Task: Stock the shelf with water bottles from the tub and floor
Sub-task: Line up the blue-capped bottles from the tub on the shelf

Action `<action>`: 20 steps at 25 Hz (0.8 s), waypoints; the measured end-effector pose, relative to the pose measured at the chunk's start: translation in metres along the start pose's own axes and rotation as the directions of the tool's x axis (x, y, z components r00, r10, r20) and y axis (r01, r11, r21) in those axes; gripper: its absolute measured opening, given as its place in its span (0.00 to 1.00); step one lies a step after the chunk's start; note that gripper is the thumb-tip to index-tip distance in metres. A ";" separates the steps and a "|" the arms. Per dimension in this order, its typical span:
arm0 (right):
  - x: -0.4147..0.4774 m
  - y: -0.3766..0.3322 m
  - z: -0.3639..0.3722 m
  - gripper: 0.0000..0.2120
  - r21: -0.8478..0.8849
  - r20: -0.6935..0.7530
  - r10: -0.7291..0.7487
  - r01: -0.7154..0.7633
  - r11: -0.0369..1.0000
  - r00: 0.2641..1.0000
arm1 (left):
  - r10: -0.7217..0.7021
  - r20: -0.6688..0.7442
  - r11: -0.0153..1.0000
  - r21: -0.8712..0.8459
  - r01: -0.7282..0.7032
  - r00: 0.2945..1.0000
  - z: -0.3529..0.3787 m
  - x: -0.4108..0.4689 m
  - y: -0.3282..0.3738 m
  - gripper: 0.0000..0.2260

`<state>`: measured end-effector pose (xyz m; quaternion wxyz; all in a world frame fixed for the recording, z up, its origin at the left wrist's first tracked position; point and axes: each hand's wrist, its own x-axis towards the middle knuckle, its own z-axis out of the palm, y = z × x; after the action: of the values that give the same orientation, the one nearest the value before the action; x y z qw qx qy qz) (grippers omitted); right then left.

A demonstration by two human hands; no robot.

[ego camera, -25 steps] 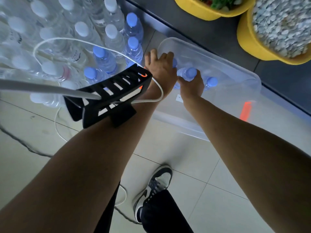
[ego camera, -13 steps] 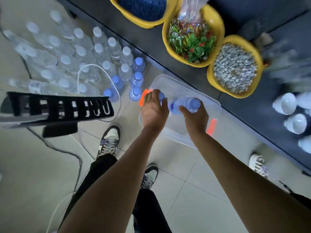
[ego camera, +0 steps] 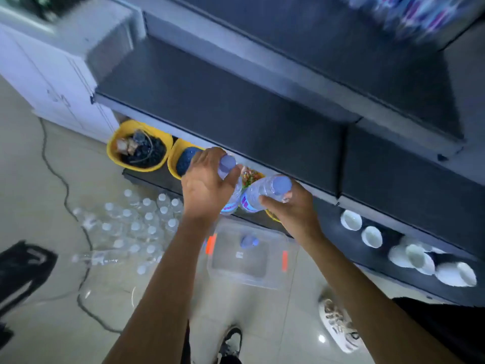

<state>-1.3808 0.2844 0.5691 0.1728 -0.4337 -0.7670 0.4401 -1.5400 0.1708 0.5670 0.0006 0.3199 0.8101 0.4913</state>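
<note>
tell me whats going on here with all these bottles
A person is stocking a shelf with water. The left hand grips one blue-capped bottle and the right hand grips a second bottle, both held up at the front edge of the dark shelf, neither set down yet. Below, one bottle sits in the clear tub, and a cluster of white-capped bottles stands on the floor beside it.

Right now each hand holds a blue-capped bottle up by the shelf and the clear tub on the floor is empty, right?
Not empty: the head view shows one spare bottle in the clear tub. The rest holds: the left hand grips the left bottle, the right hand the right bottle, both blue-capped, by the shelf.
</note>
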 end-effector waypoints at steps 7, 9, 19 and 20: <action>-0.016 -0.175 -0.109 0.12 0.066 0.046 -0.135 0.132 0.989 0.990 | 0.153 0.016 0.988 -0.027 -0.153 0.988 -0.131 0.117 0.143 0.15; -0.019 -0.210 -0.132 0.15 0.058 0.050 -0.182 0.179 0.982 0.982 | 0.202 0.016 0.978 -0.050 -0.201 0.979 -0.154 0.139 0.177 0.16; 0.038 -0.284 -0.222 0.11 0.119 -0.010 -0.278 0.277 0.953 0.961 | 0.204 -0.030 0.979 -0.016 -0.205 0.978 -0.169 0.204 0.258 0.16; 0.047 -0.283 -0.223 0.11 0.121 -0.003 -0.273 0.272 0.955 0.962 | 0.194 -0.032 0.981 0.004 -0.194 0.981 -0.165 0.207 0.258 0.16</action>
<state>-1.4081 0.3736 0.9205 0.2524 -0.3096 -0.7928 0.4603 -1.6234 0.2278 0.9228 -0.0605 0.3893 0.7752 0.4938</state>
